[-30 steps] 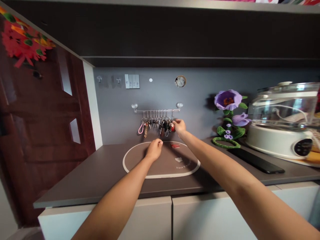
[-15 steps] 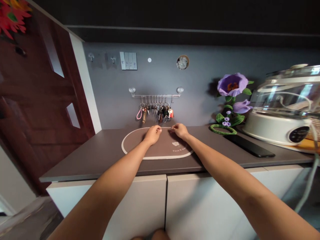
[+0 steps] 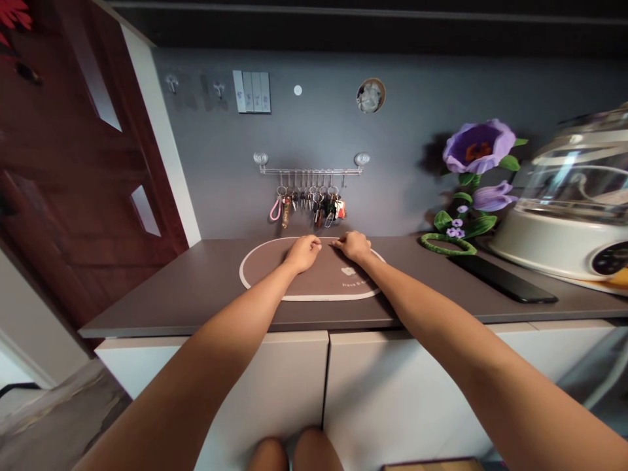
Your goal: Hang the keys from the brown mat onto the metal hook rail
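My left hand [image 3: 304, 254] rests over the brown oval mat [image 3: 267, 271] with its fingers curled in. Whatever they hold, if anything, is hidden. Close beside it, near the mat's far edge, my right hand [image 3: 354, 245] has its fingers and thumb drawn together. I cannot make out what is between them. The mat has a pale border, a small white flower print and lettering, partly covered by my right forearm. Just beyond the hands, several keys and key rings [image 3: 318, 199] hang from a clear hook rail [image 3: 311, 171] on the grey wall.
A black phone [image 3: 503, 278] lies right of the mat, by purple artificial flowers [image 3: 478, 147] with a green ring base. A white appliance with a clear cover [image 3: 549, 242] stands farther right. The counter's front edge [image 3: 196, 324] runs above white cabinet doors [image 3: 275, 373].
The camera view has tilted downward and shifted slightly left. Both hands stay over the mat, close together with fingers drawn in; the right one has turned a little, its back more to view.
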Tool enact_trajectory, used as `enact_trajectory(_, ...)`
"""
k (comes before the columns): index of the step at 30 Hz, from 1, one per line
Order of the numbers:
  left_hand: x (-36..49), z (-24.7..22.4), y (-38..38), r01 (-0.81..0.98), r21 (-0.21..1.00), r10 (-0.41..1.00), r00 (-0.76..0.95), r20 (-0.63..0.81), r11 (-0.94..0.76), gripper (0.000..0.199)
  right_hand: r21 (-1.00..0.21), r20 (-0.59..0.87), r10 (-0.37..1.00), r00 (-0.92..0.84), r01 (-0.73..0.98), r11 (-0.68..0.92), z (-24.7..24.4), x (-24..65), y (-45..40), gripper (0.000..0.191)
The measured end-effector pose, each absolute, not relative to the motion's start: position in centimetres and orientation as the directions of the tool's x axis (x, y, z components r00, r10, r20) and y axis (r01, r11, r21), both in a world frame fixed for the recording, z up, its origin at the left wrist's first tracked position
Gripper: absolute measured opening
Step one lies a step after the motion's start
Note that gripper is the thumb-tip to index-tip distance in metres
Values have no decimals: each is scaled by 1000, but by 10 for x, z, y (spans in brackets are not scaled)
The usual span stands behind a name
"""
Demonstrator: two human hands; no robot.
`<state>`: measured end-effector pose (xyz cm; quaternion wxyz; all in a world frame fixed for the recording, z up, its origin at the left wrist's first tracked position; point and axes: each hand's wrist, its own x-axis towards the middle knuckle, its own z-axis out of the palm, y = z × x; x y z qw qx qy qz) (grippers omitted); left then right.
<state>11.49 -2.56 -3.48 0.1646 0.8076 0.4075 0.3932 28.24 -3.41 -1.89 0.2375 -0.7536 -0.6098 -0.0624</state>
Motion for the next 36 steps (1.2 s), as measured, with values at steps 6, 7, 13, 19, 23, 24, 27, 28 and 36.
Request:
enact_trajectory(6, 115, -34, -26, 531, 597, 797, 353, 490, -602, 18, -330, 360, 892, 272, 932, -151, -20, 283, -32, 28)
enact_trajectory(7, 115, -34, -26, 530, 600, 799, 351, 488, -599, 18, -350, 354, 893, 278, 925, -149, -20, 284, -31, 27)
enact_trajectory(13, 115, -34, -25, 531, 613, 809, 338, 481, -586, 19, -459, 359, 891, 279, 884, -91, -17, 287, -36, 22)
enact_trajectory(19, 114, -34, -26, 533, 612, 809, 329, 487, -585, 21, -556, 419, 881, 217, 829, 60, -14, 291, -38, 14)
enact_trajectory(23, 114, -35, -27, 537, 609, 810, 324, 489, -583, 20, -635, 460, 865, 200, 755, 163, -14, 293, -36, 15)
enact_trajectory(24, 114, -35, -27, 535, 609, 808, 325, 491, -586, 20, -657, 465, 862, 203, 731, 183, -14, 292, -36, 16)
enact_trajectory(27, 114, -34, -28, 532, 610, 807, 324, 494, -587, 20, -717, 486, 845, 221, 654, 241, -11, 291, -38, 15)
enact_trajectory(28, 114, -34, -29, 532, 612, 808, 322, 494, -586, 20, -731, 498, 837, 228, 629, 263, -10, 291, -39, 15)
enact_trajectory(36, 116, -32, -32, 490, 656, 819, 326, 473, -574, 20, -778, 599, 760, 251, 406, 480, -4, 291, -38, 21)
